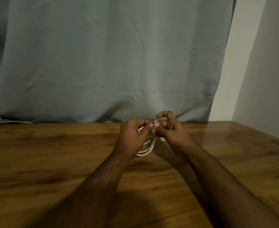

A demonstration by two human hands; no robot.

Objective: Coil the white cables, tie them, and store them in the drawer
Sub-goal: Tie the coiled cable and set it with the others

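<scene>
Cable (146, 148) hangs coiled between your hands above the table (53, 153), right of middle. Your left hand (132, 135) grips the loops; your right hand (170, 129) pinches the coil's top, forefinger raised.

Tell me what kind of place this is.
Probably a room at home: a wooden table pushed against a grey-blue curtain, with a plain white wall on the right. Both hands hold a white cable there.
</scene>
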